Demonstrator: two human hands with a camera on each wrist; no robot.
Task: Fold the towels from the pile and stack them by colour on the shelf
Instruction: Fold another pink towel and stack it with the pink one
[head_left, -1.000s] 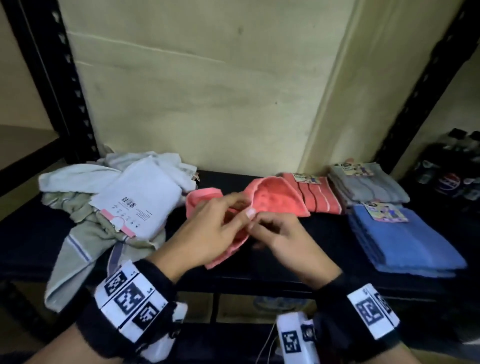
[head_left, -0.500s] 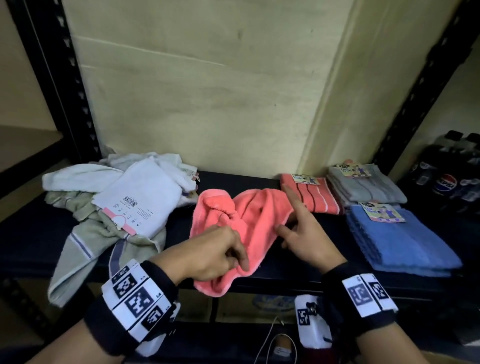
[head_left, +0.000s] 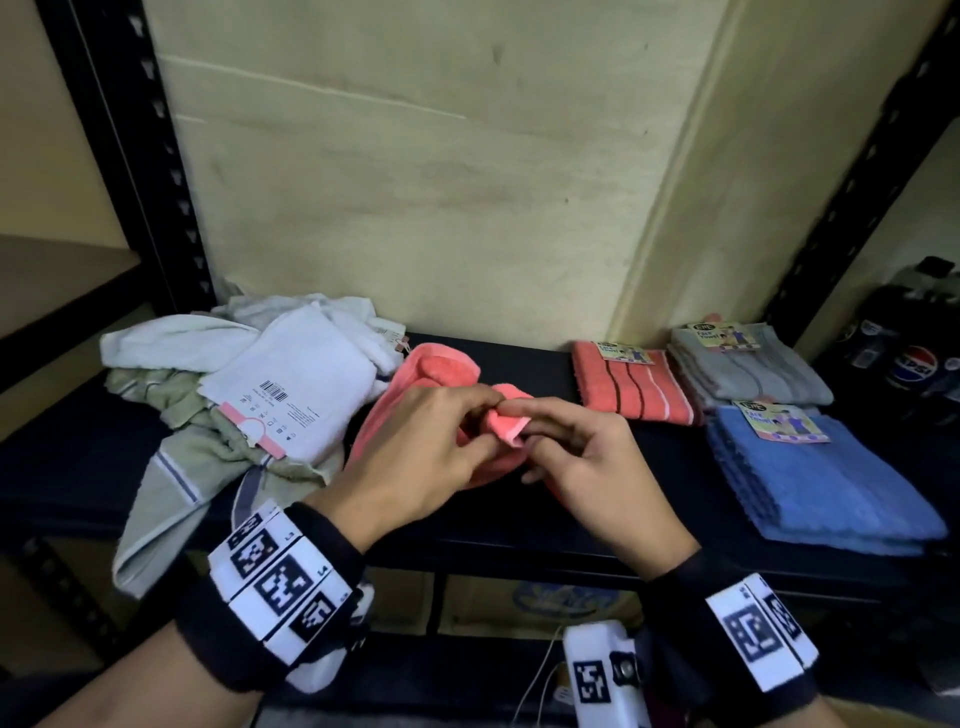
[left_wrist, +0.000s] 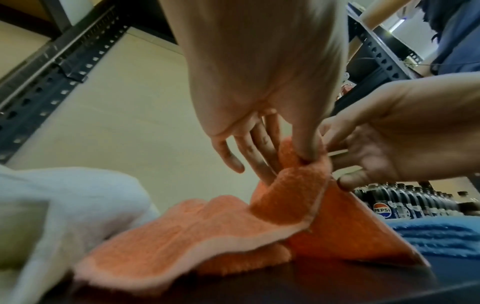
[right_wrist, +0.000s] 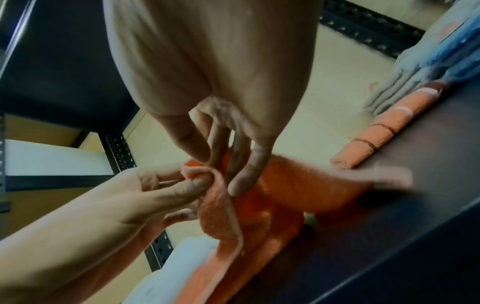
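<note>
The coral towel (head_left: 415, 395) is found lying crumpled on the dark shelf (head_left: 519, 525), between the unsorted pile (head_left: 208, 405) on the left and the folded stacks on the right. Half a second ago it was spread loosely, the left hand (head_left: 415, 457) resting at its near edge and the right hand (head_left: 582, 467) lifted clear with a finger extended. Both hands are now brought together over the middle of the towel, and 1 hemmed corner is raised off the shelf.

In the left wrist view the corner is seen pinched between the left thumb and forefinger, the other 3 fingers spread and straight. In the right wrist view the right thumb and fingers (right_wrist: 244, 176) are closed lightly on the same hem just beside the left pinch; the remaining fingers are loosely extended.

It is judged that a corner has been located and the towel is about to be drawn out flat for folding; no fold is yet made.

3 folded stacks are noted: a striped coral towel (head_left: 631, 387), grey towels (head_left: 748, 371) behind, and blue towels (head_left: 815, 478) in front. The striped coral towel is judged the likely destination. Bottles (head_left: 914, 332) stand at the far right.
</note>
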